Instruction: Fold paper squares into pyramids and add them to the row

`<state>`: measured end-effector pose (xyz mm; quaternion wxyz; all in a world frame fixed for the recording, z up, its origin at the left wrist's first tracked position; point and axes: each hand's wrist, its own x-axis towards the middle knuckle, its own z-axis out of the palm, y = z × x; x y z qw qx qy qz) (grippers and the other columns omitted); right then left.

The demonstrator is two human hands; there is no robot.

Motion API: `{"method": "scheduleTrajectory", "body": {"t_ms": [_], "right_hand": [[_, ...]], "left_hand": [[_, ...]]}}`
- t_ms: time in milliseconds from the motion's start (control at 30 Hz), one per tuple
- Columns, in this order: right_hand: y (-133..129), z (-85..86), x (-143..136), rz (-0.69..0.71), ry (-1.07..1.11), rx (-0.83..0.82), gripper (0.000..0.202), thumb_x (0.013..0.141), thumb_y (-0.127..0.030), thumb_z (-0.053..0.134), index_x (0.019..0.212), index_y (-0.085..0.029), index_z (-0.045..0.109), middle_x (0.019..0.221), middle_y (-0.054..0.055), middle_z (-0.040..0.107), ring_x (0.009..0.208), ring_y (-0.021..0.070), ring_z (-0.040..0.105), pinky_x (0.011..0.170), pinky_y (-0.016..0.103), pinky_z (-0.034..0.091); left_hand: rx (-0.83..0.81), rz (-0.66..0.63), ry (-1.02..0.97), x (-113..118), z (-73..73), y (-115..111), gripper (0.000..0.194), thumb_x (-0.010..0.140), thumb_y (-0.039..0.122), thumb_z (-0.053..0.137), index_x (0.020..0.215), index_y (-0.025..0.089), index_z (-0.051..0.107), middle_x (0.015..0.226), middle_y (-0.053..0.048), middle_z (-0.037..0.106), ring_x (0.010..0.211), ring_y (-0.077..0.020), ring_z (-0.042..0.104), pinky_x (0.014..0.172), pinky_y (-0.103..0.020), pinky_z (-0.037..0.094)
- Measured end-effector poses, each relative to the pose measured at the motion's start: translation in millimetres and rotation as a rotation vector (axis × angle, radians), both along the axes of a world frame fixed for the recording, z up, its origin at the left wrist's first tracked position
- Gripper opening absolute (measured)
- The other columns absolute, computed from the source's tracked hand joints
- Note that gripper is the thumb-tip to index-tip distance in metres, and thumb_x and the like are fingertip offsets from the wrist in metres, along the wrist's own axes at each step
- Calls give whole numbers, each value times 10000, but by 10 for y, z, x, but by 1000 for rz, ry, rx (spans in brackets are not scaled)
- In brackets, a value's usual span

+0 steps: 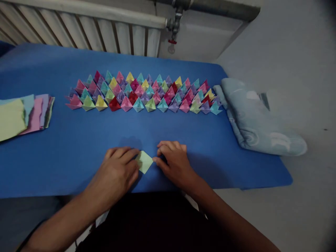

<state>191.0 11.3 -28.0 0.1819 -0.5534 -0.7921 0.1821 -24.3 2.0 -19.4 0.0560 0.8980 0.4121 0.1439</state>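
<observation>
Our left hand (118,171) rests its bent fingers on the left side of a small pale green square of folded paper (145,161). We can't tell if the thumb pinches it too, because the hand hides that part. Our right hand (175,162) has its thumb at the paper's right corner, with the fingers curled up close by. We can't tell if it really grips the corner or just touches it. We think one hand is on each side so the little paper won't slide or turn.

The green paper is at the lower middle of the frame, with its corners pointing out like a diamond, near the front edge of the big smooth blue table (105,129). That keeps it close to us.

Above it, across the middle, we see rows of small pointy folded paper shapes (150,104) in pink, red, yellow, green, blue and purple. They sit close together, maybe to save room. At the left edge is a pile of flat coloured paper sheets (12,119), spread a bit so many colours show. On the right lies a folded grey-blue blanket with pale pictures (252,119).
</observation>
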Motion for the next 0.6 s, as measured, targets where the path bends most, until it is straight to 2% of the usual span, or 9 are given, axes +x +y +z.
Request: {"method": "scheduleTrajectory", "body": {"t_ms": [100, 167, 300, 400, 533, 600], "right_hand": [[6, -8, -12, -23, 10, 12, 95, 861, -283, 645, 832, -213, 587, 1115, 45, 672, 996, 237, 557, 812, 388, 314], [3, -21, -17, -36, 23, 15, 92, 853, -278, 645, 821, -213, 588, 1085, 41, 679, 974, 233, 560, 802, 383, 315], [-9, -55, -15, -74, 75, 29, 82, 837, -266, 653, 843, -213, 591, 1045, 34, 684, 961, 227, 565, 811, 378, 324], [-13, -77, -9, -95, 108, 38, 91, 820, -244, 669, 861, -210, 595, 1051, 37, 688, 970, 228, 573, 824, 381, 333], [-16, -72, 13, -109, 206, 41, 73, 809, -219, 671, 831, -209, 602, 1034, 37, 695, 985, 229, 591, 853, 397, 347], [-26, -35, 22, -136, 326, 23, 44, 824, -221, 647, 825, -210, 605, 1022, 38, 697, 992, 223, 602, 883, 407, 359]], "left_hand": [[-160, -126, 45, 164, 94, 302, 149, 874, 137, 510, 806, 182, 635, 937, -58, 699, 833, -207, 621, 751, -352, 455], [-216, -154, 126, 233, 133, 461, 124, 800, 105, 557, 852, 195, 624, 848, -28, 682, 771, -204, 613, 708, -344, 447], [-263, -148, 252, 315, 178, 623, 223, 690, 120, 618, 889, 222, 625, 851, -16, 697, 813, -240, 624, 715, -364, 435], [-421, -81, 294, 340, 204, 677, 187, 648, 137, 631, 811, 228, 625, 781, -4, 689, 760, -231, 619, 689, -351, 426], [-621, -1, 240, 226, 221, 699, 67, 649, 163, 618, 655, 211, 572, 641, 23, 602, 605, -170, 553, 582, -293, 388], [-771, 60, 16, 122, 227, 661, 82, 689, 226, 620, 654, 208, 549, 612, 40, 556, 562, -137, 514, 544, -262, 383]]}}
